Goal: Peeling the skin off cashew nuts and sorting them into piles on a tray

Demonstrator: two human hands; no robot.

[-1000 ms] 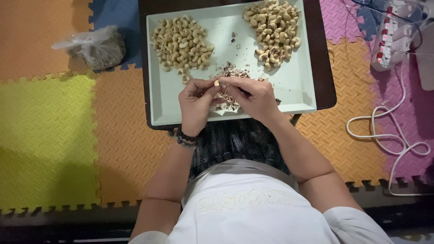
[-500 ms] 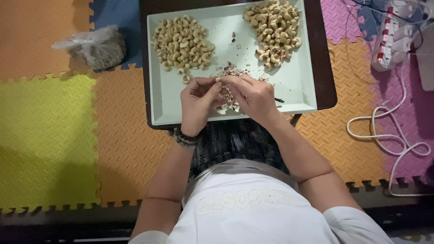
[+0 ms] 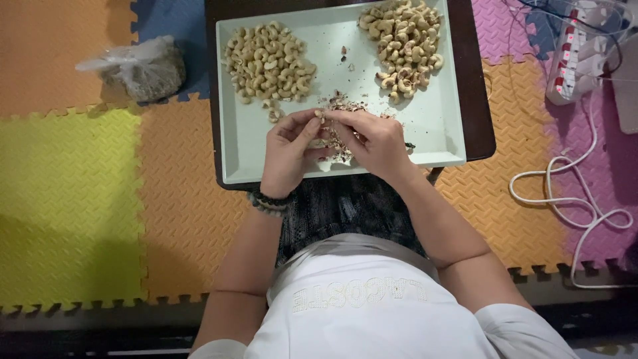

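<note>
The head view looks straight down on a pale green rectangular plastic tray [image 3: 435,126] resting on a dark brown low table [image 3: 480,100]. Over the near half of the tray, the left hand [image 3: 287,154] and the right hand [image 3: 375,143] meet, fingertips together. Between them sits a small pale cashew nut [image 3: 319,117], pinched by the left thumb and forefinger and touched from the other side by the right fingertips; both hands are curled closed around it. Whether the right hand also holds a tool cannot be told, though a thin dark tip shows just beside its outer edge.

Under and just behind the hands lies a scatter of reddish-brown skin flakes [image 3: 340,106] on the tray floor. At the far left of the tray is a heap of pale peeled cashew nuts [image 3: 269,63]; at the far right, well apart from it, a second heap of darker, browner cashew nuts [image 3: 402,43]. A dark beaded bracelet [image 3: 269,201] circles the left wrist.

The floor is covered with interlocking foam mats in orange, yellow, blue and pink [image 3: 73,199]. A knotted clear plastic bag of greyish material [image 3: 136,66] lies to the left of the table. To the right, a white power strip [image 3: 575,60] and a looping white cable [image 3: 571,199] rest on the mats.
</note>
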